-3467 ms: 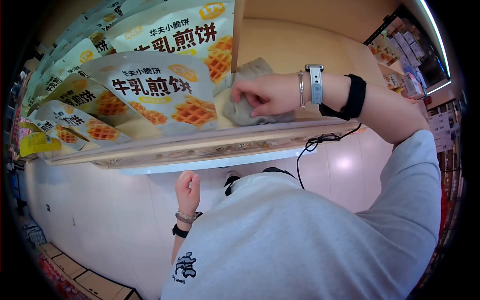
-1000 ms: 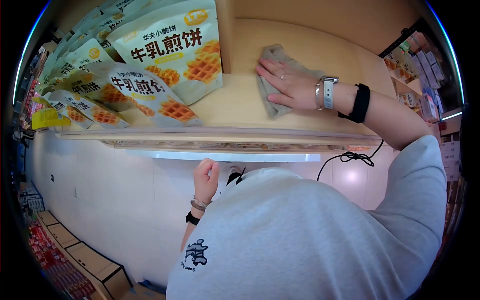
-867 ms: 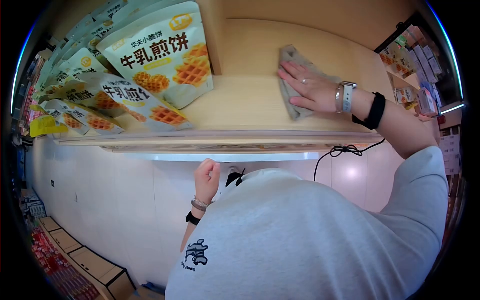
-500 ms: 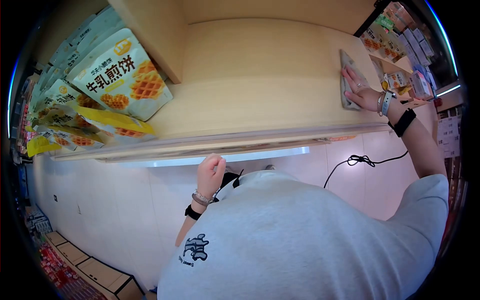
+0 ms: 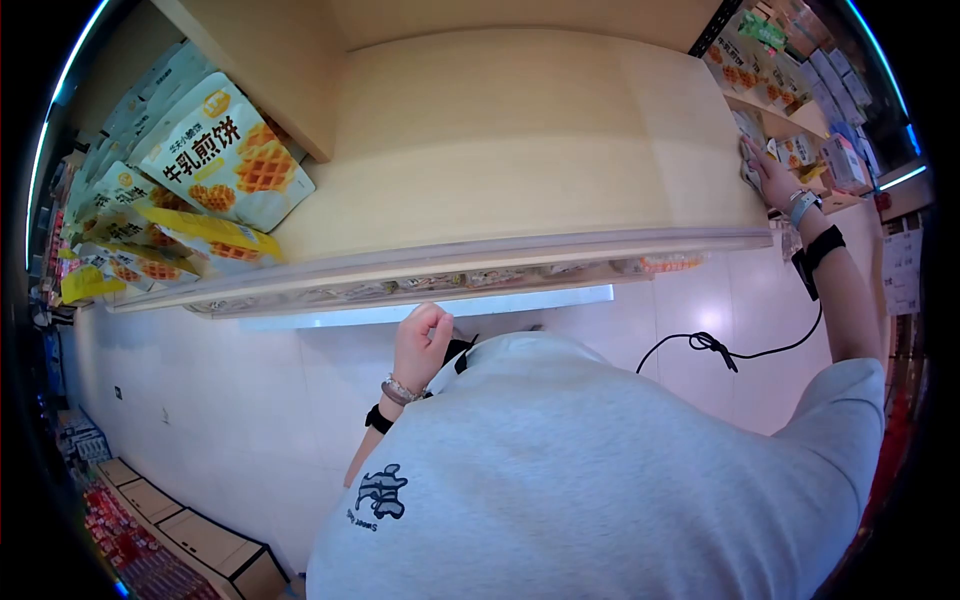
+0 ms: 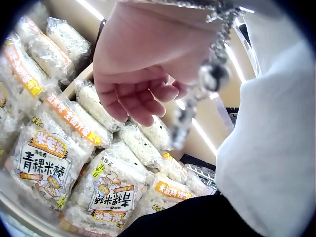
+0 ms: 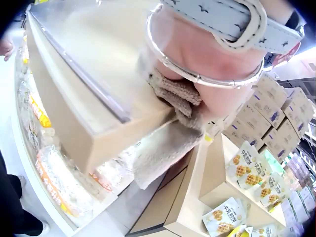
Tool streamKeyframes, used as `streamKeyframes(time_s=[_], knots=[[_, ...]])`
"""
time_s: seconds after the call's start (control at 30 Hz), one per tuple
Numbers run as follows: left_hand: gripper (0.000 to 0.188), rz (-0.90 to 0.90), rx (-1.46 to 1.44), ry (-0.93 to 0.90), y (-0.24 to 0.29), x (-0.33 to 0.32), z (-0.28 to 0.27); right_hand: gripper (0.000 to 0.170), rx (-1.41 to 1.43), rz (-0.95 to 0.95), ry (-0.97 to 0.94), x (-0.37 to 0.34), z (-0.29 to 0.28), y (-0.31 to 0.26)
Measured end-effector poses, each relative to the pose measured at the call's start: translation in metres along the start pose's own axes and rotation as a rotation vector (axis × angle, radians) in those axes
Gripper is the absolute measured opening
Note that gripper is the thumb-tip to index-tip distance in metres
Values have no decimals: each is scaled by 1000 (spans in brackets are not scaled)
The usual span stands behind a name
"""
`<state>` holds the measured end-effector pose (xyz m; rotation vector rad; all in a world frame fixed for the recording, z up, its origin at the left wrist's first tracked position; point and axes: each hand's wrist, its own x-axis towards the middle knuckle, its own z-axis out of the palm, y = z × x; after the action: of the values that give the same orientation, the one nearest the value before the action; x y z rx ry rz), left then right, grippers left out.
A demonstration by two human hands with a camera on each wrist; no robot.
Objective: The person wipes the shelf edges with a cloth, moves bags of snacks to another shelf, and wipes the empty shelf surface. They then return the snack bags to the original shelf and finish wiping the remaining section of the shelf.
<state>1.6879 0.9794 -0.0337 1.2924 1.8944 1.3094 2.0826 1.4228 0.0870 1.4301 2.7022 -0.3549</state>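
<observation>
At the right end of the pale wooden shelf [image 5: 530, 150], my right hand [image 5: 775, 182] holds a grey cloth [image 7: 168, 148]. In the right wrist view the cloth is bunched in folds between the fingers and thumb side, with a flap hanging down past the shelf's corner. The fingertips are mostly hidden there. My left hand [image 5: 422, 345] hangs in front of the shelf, near my body, holding nothing. Its fingers [image 6: 131, 101] curl loosely in the left wrist view, above several clear-wrapped puffed rice snack packs [image 6: 44, 165] on a lower shelf.
Several waffle snack pouches [image 5: 225, 160] stand on the shelf's left, beside an upright wooden divider [image 5: 265, 70]. A clear strip [image 5: 450, 247] runs along the front edge. More pouches [image 7: 224, 217] and stacked boxes [image 7: 261, 108] stand beyond the right end. A black cable [image 5: 700, 342] hangs from the right wrist.
My right hand has slid the cloth rightward across the shelf to its right end, from a flat palm to bunched cloth. The view has shifted right; the left hand stays low and loosely curled.
</observation>
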Motion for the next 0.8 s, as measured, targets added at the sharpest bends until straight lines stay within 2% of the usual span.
streamKeyframes(time_s=[0.03,0.13,0.2,0.27,0.3,0.33,0.4,0.47,0.5,0.53,0.67,0.73,0.8], knots=[[16,-2,6,3,-2,-2,-2,40,-9,120,-47,6,-9,10],[16,-2,13,53,-7,-9,-11,28,-480,217,-148,18,-51,28],[17,5,7,57,-9,-14,-17,22,-571,200,-159,25,-87,23],[17,2,0,57,-17,-18,-25,26,-501,166,54,35,-124,16],[17,-3,0,66,-23,-20,-28,31,-522,60,41,32,-147,-17],[17,-14,-14,65,-28,-22,-31,36,-542,12,124,30,-159,-44],[17,-43,-34,80,-34,-26,-35,39,-541,-30,168,45,-179,-86],[17,-36,-39,84,-36,-27,-37,39,-495,-107,276,59,-175,-134],[17,-35,-39,93,-37,-27,-40,40,-514,-234,280,81,-171,-141],[17,-27,-41,96,-36,-27,-42,28,-450,-418,328,94,-163,-169],[17,-21,-69,131,-35,-29,-53,36,-357,-585,344,123,-130,-286],[17,-24,-68,153,-37,-33,-60,40,-272,-562,271,109,-109,-363],[16,-25,-44,172,-42,-38,-65,41,-305,-708,361,147,-57,-390]])
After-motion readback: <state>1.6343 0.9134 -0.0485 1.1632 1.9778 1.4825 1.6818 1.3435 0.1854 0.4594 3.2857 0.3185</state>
